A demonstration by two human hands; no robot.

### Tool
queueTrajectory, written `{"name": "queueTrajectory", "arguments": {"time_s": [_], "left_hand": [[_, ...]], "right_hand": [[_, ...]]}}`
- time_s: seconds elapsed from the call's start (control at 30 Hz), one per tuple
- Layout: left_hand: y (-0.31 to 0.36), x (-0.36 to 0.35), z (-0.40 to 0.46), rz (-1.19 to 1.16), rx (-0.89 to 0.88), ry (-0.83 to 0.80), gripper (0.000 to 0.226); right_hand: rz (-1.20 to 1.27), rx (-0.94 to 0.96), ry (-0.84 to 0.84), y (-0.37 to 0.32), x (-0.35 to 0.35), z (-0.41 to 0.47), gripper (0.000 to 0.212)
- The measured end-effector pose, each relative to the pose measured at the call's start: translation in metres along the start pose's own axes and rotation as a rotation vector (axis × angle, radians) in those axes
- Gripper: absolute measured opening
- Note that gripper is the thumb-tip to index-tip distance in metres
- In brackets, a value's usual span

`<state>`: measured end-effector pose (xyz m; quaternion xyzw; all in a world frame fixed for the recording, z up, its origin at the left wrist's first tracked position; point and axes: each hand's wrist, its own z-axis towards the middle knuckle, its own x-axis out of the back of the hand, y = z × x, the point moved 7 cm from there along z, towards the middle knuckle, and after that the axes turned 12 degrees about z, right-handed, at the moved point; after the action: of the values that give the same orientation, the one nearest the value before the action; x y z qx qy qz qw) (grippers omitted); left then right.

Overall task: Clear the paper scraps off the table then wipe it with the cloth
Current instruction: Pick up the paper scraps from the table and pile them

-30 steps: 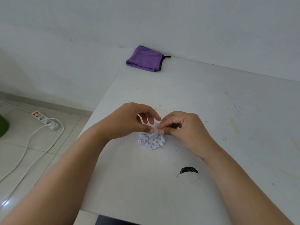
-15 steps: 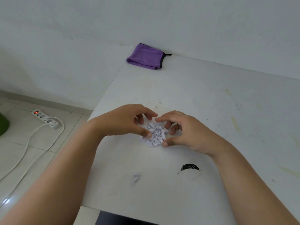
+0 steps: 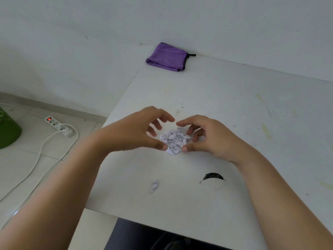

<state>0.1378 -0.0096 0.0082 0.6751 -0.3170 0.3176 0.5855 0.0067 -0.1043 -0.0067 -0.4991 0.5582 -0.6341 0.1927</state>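
Note:
A small heap of white paper scraps (image 3: 175, 140) lies on the white table (image 3: 225, 98). My left hand (image 3: 137, 131) curves around the heap's left side and my right hand (image 3: 207, 137) around its right side. Fingers and thumbs are spread and ring the heap, and the thumb tips touch its near edge. Neither hand holds anything. One stray scrap (image 3: 154, 186) lies alone nearer the table's front edge. A folded purple cloth (image 3: 167, 57) rests at the far left corner against the wall.
A black smudge (image 3: 213, 176) marks the table near my right forearm. On the floor to the left lie a white power strip (image 3: 58, 126) with its cable and a green container (image 3: 8, 130). The table's left edge runs close to my left arm.
My fingers have let go of the pinched scraps and spread apart around the heap. The heap now lies flatter between both hands. A stray scrap has come into view near the front edge.

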Motion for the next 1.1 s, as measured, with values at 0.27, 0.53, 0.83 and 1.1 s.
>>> {"name": "queueTrajectory", "arguments": {"time_s": [0.27, 0.53, 0.83, 1.1], "left_hand": [[0.007, -0.028, -0.055, 0.078, -0.06, -0.207, 0.03], [0.011, -0.021, -0.05, 0.06, -0.009, 0.003, 0.01], [0.024, -0.015, -0.017, 0.276, 0.015, 0.442, 0.007], [0.049, -0.015, -0.025, 0.318, -0.054, 0.623, 0.017]], "right_hand": [[-0.003, 0.001, 0.008, -0.011, 0.002, -0.005, 0.044], [0.081, 0.045, 0.082, -0.016, 0.013, -0.017, 0.028], [0.197, 0.038, 0.207, 0.017, 0.014, -0.03, 0.031], [0.11, 0.096, 0.306, 0.009, 0.021, -0.037, 0.024]]}}
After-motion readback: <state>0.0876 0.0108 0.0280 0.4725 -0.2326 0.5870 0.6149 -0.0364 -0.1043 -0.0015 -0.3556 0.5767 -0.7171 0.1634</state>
